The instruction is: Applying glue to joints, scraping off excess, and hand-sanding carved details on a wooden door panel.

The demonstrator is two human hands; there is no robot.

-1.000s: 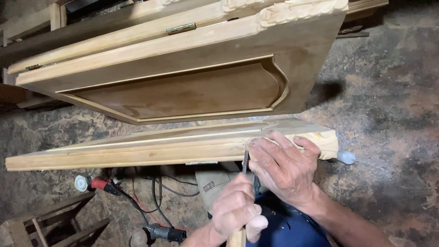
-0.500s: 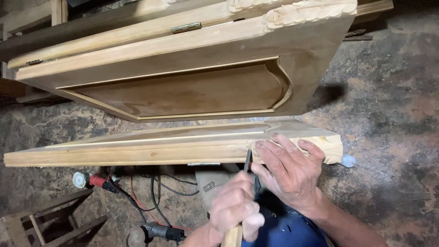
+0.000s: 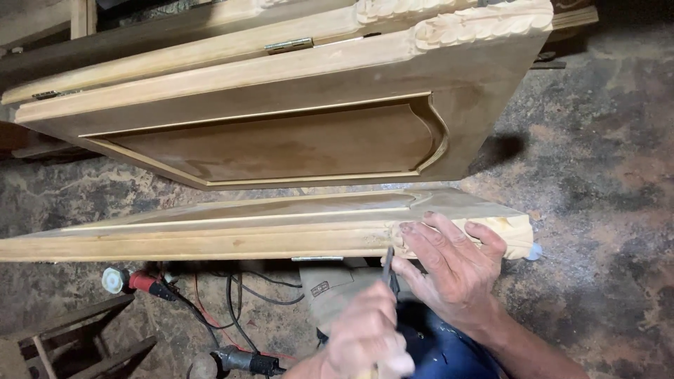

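A pale wooden door [image 3: 232,235] lies on its long edge in front of me, its right end carved [image 3: 518,235]. My right hand [image 3: 453,270] rests on that edge near the carved end, fingers spread over the wood and thumb against a thin dark chisel blade [image 3: 388,263]. Just below, my left hand [image 3: 366,333] is closed around the chisel's handle. The blade tip meets the underside of the door edge beside my right thumb. The handle itself is mostly hidden in my fist.
A second panelled door [image 3: 281,140] with carved top and brass hinge [image 3: 288,45] leans behind. On the dirty concrete floor lie a red and white power tool [image 3: 133,282], cables [image 3: 232,309], another tool [image 3: 246,361] and a wooden frame [image 3: 63,337].
The view has shifted slightly, so the doors sit a little further right. Both hands stay at the same spot on the door edge, with the chisel still against the wood.
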